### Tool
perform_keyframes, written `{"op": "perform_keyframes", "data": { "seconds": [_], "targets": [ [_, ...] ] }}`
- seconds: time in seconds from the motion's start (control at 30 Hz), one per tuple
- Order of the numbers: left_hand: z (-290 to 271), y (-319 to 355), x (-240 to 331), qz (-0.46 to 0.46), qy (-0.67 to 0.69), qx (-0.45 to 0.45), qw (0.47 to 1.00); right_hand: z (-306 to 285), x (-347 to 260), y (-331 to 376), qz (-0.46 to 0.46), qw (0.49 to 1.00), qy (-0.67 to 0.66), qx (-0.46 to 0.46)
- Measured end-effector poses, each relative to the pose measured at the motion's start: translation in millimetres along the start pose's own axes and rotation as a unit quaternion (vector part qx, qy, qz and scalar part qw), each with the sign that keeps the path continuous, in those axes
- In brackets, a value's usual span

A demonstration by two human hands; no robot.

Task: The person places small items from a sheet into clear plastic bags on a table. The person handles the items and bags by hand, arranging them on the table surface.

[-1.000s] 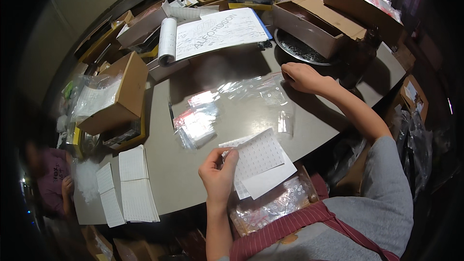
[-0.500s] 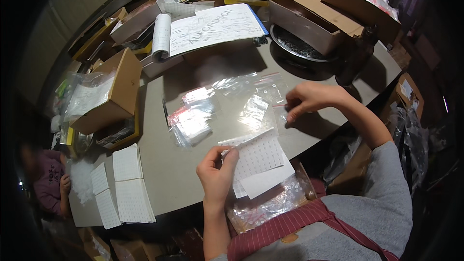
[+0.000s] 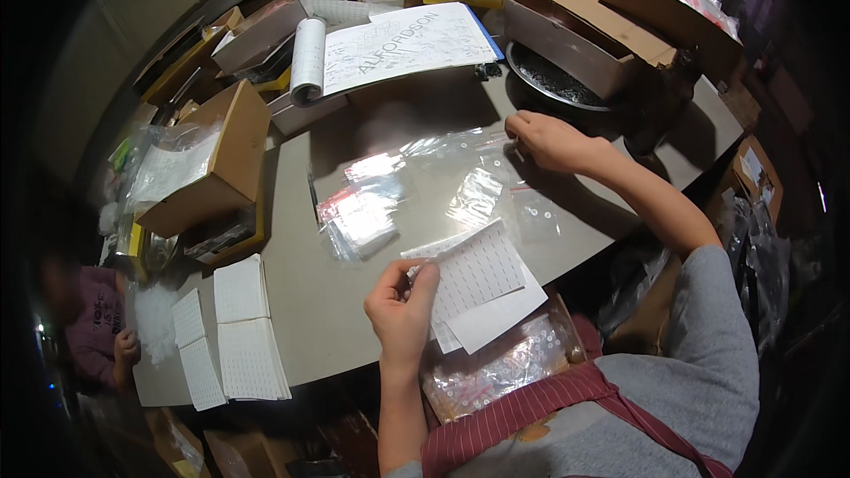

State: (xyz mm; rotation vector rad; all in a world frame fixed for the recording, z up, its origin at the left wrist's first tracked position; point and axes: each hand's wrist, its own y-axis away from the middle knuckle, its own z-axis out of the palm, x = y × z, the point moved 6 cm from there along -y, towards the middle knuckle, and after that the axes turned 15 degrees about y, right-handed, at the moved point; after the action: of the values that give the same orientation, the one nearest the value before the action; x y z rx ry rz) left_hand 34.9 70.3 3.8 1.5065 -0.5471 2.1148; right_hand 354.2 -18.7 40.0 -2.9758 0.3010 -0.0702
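Observation:
My left hand point(image 3: 400, 310) pinches a few sheets of small white labels point(image 3: 478, 274) between thumb and fingers, above the table's near edge. My right hand point(image 3: 551, 142) is over the far right of the work area, its fingers pressed together; what they hold, if anything, is too small to make out. Just nearer to me than that hand lies a clear zip bag point(image 3: 537, 212) with small round pieces in it. More clear bags point(image 3: 434, 150) lie in a row to its left. A shiny bag point(image 3: 476, 195) rests in the middle, and a pile of red-edged zip bags point(image 3: 363, 212) is left of it.
A box of bags point(image 3: 505, 358) sits below my left hand. Stacks of label sheets point(image 3: 252, 336) lie at the left. Cardboard boxes point(image 3: 217, 159), a printed paper pad point(image 3: 398, 49) and a round dark tray point(image 3: 553, 80) line the far side. Another person point(image 3: 97, 319) is at the left edge.
My right hand has moved farther away from me and slightly left, leaving the clear zip bag in plain sight. My left hand keeps its hold on the label sheets. The view has shifted slightly.

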Motion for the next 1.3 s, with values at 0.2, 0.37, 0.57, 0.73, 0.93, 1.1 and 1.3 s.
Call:
{"op": "perform_keyframes", "data": {
  "seconds": [0.2, 0.37, 0.57, 0.73, 0.93, 1.1, 1.3],
  "targets": [
    [-3.2, 3.7, 6.1, 0.037, 0.036, 0.008, 0.999, 1.0, 48.8, 35.7, 0.163, 0.981, -0.036, -0.096],
    [-10.0, 9.7, 10.4, 0.080, 0.133, 0.029, 0.987, 8.8, 25.0, 87.5, 0.101, 0.994, 0.001, 0.028],
    [-30.3, 17.0, 22.2, 0.160, 0.212, 0.110, 0.958, -5.1, -65.7, 120.0, -0.054, 0.989, -0.135, -0.033],
    [-42.2, 11.4, 22.9, 0.123, 0.301, 0.147, 0.934, -24.9, -129.3, 115.9, -0.209, 0.921, -0.310, -0.107],
    [-42.8, 8.4, 14.7, 0.116, 0.252, 0.116, 0.954, -8.5, -117.3, 71.0, -0.172, 0.974, -0.132, 0.070],
    [-35.5, 12.1, 12.7, 0.101, 0.231, 0.068, 0.965, 0.1, -142.4, 103.3, -0.278, 0.887, -0.365, -0.041],
    [-29.4, 12.8, 8.8, 0.048, 0.159, 0.023, 0.986, -37.0, -150.8, 132.6, -0.292, 0.776, -0.555, -0.066]
  ]
}}
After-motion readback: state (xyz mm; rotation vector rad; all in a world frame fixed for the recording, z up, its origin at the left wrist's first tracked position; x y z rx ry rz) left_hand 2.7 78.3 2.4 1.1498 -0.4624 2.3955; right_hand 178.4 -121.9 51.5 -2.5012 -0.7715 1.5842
